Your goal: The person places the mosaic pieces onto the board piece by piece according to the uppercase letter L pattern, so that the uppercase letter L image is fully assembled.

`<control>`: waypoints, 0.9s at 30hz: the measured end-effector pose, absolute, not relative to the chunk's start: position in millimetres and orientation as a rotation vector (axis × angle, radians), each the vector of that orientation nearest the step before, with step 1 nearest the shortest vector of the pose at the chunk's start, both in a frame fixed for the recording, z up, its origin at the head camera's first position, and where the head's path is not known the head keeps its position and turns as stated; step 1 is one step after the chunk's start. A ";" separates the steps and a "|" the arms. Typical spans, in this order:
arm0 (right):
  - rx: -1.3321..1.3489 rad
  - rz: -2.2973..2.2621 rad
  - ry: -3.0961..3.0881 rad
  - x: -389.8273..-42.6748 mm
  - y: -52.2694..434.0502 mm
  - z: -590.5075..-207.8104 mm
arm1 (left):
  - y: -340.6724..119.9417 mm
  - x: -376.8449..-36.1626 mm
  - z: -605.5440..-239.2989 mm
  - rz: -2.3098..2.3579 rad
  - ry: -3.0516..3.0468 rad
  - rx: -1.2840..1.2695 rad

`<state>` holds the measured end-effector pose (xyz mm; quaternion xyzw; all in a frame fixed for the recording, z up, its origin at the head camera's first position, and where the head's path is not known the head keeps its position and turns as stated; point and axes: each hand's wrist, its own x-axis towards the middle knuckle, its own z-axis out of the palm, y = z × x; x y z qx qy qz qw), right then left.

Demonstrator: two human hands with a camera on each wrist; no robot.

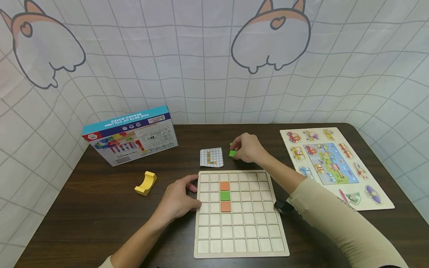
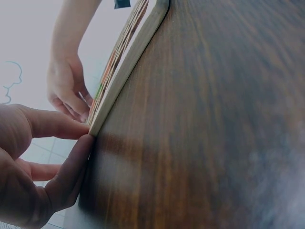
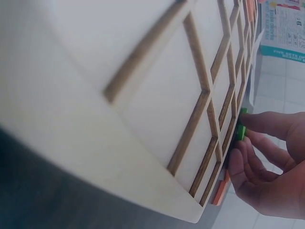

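A pale wooden grid board (image 1: 239, 238) lies on the dark table; one column holds an orange tile (image 1: 224, 185), a green tile (image 1: 225, 195) and another orange tile (image 1: 225, 206). My left hand (image 1: 179, 199) rests against the board's left edge (image 2: 125, 71), thumb and fingers (image 2: 71, 162) touching it. Beyond the board's far edge, my right hand (image 1: 246, 147) pinches a green tile (image 1: 232, 153), also seen as the green tile (image 3: 240, 132) between the fingertips (image 3: 267, 124). An orange tile (image 3: 219, 191) lies under that hand. A small pattern card (image 1: 212, 157) lies just left of it.
A toy box (image 1: 130, 136) stands at the back left. A yellow curved block (image 1: 146, 182) lies left of my left hand. A vehicle peg puzzle (image 1: 333, 165) covers the right side of the table. A patterned cloth wall rises behind.
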<state>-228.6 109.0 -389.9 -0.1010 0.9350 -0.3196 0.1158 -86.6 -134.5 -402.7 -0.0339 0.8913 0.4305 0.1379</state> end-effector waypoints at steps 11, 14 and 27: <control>-0.290 -0.926 2.741 -229.4 108.9 -387.7 | -134.6 -86.4 -402.2 1.244 2.575 -0.103; -0.281 -0.928 2.740 -229.3 109.4 -387.1 | -134.4 -86.5 -401.9 1.243 2.573 -0.107; -0.314 -0.944 2.743 -228.4 111.5 -386.8 | -134.0 -86.5 -401.2 1.240 2.576 -0.105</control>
